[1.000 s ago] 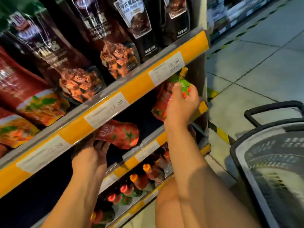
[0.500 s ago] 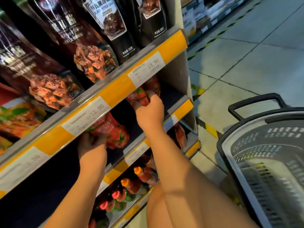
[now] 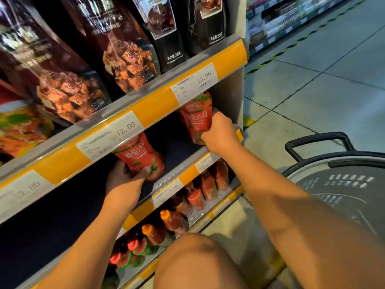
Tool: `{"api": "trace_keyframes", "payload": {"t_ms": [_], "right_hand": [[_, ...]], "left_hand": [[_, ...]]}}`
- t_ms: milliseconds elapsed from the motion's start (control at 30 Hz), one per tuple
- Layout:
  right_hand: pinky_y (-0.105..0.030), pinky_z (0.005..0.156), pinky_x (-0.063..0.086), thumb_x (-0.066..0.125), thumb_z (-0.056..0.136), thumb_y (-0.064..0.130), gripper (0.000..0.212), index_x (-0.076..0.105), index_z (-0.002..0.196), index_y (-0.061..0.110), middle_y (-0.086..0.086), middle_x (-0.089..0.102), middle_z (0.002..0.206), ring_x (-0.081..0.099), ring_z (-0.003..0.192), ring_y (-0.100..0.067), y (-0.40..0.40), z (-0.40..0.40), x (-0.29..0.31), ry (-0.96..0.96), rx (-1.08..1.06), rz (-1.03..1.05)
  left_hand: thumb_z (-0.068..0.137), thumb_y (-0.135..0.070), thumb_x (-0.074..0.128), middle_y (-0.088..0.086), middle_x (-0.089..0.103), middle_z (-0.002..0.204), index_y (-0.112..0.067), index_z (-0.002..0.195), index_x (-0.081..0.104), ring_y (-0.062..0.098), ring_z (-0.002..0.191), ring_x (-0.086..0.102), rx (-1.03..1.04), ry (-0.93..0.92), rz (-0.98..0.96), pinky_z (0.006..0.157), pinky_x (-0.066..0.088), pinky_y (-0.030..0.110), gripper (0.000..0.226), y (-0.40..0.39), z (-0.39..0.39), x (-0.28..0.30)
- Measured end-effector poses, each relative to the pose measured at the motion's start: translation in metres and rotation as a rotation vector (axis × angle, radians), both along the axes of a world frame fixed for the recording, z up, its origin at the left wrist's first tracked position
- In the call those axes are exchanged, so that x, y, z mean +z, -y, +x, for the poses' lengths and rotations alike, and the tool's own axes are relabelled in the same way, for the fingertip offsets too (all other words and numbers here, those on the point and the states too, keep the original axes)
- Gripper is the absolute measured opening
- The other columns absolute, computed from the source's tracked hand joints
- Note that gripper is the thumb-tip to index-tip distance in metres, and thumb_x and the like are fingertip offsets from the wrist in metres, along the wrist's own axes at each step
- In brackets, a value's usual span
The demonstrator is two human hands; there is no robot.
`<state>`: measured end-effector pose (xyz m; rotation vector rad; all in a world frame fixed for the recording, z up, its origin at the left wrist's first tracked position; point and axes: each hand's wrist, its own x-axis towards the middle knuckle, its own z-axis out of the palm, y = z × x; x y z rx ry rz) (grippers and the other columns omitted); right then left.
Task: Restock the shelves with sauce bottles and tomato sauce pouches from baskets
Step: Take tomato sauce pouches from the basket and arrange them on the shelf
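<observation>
Two red tomato sauce pouches stand on the dark middle shelf (image 3: 179,161). My left hand (image 3: 125,176) grips the bottom of the left pouch (image 3: 141,155), thumb across its front. My right hand (image 3: 220,134) grips the lower part of the right pouch (image 3: 196,119), which stands upright at the shelf's right end, its top hidden behind the yellow price strip (image 3: 145,107). Red sauce bottles (image 3: 175,222) with orange and red caps lie in a row on the shelf below.
Dark and red sauce bags (image 3: 129,59) fill the upper shelf. A black shopping basket (image 3: 341,184) with a raised handle stands on the tiled floor to the right. My bare knee (image 3: 200,261) is low in the middle. Another shelf unit (image 3: 291,19) runs across the aisle.
My right hand has set its pouch upright further in at the shelf's right end. My left hand has turned its pouch upright, front facing out.
</observation>
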<state>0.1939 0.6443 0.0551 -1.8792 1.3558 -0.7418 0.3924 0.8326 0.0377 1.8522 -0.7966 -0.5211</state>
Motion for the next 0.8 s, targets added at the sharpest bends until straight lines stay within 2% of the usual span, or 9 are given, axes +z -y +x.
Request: {"api": "trace_keyframes", "payload": {"t_ms": [167,267,400,433,500,533,600,700,800], "right_hand": [[-0.033,0.069,0.051,0.079,0.076,0.01,0.033,0.06,0.102,0.012,-0.006,0.064,0.088,0.064,0.084,-0.027,0.034,-0.017,0.002,-0.012,0.033,0.026],[-0.024,0.058,0.039,0.076,0.082,0.005,0.03,0.057,0.103,0.013,0.004,0.052,0.075,0.048,0.066,-0.012,0.047,-0.024,0.005,-0.033,0.11,0.027],[-0.012,0.047,0.031,0.065,0.088,-0.003,0.025,0.056,0.104,0.015,0.006,0.044,0.078,0.04,0.068,-0.014,0.06,-0.022,0.001,-0.097,0.168,-0.01],[-0.013,0.051,0.033,0.062,0.089,-0.004,0.029,0.057,0.113,0.011,0.004,0.049,0.085,0.044,0.076,-0.017,0.065,-0.019,-0.002,-0.123,0.173,-0.025],[-0.018,0.076,0.04,0.061,0.089,-0.004,0.05,0.049,0.137,0.005,-0.008,0.058,0.115,0.053,0.101,-0.024,0.071,-0.011,-0.004,-0.134,0.195,-0.044],[-0.023,0.089,0.041,0.063,0.09,-0.003,0.055,0.046,0.142,0.004,-0.012,0.057,0.129,0.055,0.114,-0.028,0.073,-0.007,-0.003,-0.13,0.207,-0.044],[-0.03,0.106,0.042,0.072,0.09,0.004,0.059,0.046,0.143,0.005,-0.016,0.055,0.14,0.053,0.128,-0.031,0.077,0.0,-0.004,-0.096,0.231,-0.037],[-0.037,0.107,0.045,0.079,0.087,0.018,0.061,0.05,0.14,0.005,-0.016,0.06,0.137,0.056,0.128,-0.03,0.082,0.009,-0.006,-0.024,0.253,-0.042],[-0.034,0.106,0.043,0.075,0.09,0.022,0.057,0.051,0.14,0.006,-0.016,0.059,0.138,0.055,0.129,-0.032,0.086,0.017,-0.008,-0.025,0.259,-0.077]], "left_hand": [[0.089,-0.01,0.08,-0.015,0.073,0.116,-0.033,0.113,0.066,0.005,0.111,0.069,-0.075,-0.013,-0.037,0.105,0.052,0.042,0.036,0.012,-0.005,-0.004],[0.089,-0.009,0.08,-0.019,0.072,0.113,-0.038,0.109,0.065,-0.002,0.107,0.068,-0.103,-0.024,-0.055,0.1,0.052,0.034,0.038,0.02,-0.008,-0.006],[0.09,-0.009,0.079,-0.013,0.074,0.116,-0.025,0.12,0.066,0.003,0.109,0.069,-0.133,-0.029,-0.053,0.097,0.053,0.031,0.037,0.029,-0.01,-0.009],[0.09,-0.009,0.08,-0.012,0.074,0.117,-0.024,0.12,0.066,0.005,0.111,0.07,-0.138,-0.027,-0.051,0.096,0.053,0.032,0.037,0.032,-0.01,-0.009],[0.09,-0.009,0.079,-0.012,0.074,0.114,-0.024,0.119,0.065,0.001,0.106,0.07,-0.149,-0.023,-0.053,0.092,0.054,0.028,0.036,0.036,-0.013,-0.009],[0.089,-0.009,0.08,-0.013,0.073,0.112,-0.025,0.117,0.065,-0.002,0.102,0.07,-0.149,-0.02,-0.059,0.09,0.055,0.027,0.035,0.038,-0.015,-0.01],[0.089,-0.011,0.08,-0.014,0.072,0.109,-0.029,0.113,0.064,-0.002,0.1,0.07,-0.145,-0.012,-0.068,0.089,0.056,0.028,0.034,0.043,-0.018,-0.011],[0.089,-0.014,0.081,-0.015,0.074,0.107,-0.039,0.104,0.065,0.006,0.105,0.071,-0.16,0.002,-0.083,0.09,0.056,0.032,0.034,0.049,-0.023,-0.012],[0.089,-0.015,0.081,-0.019,0.075,0.103,-0.043,0.101,0.065,0.003,0.103,0.071,-0.176,0.005,-0.091,0.092,0.056,0.034,0.035,0.054,-0.026,-0.013]]}}
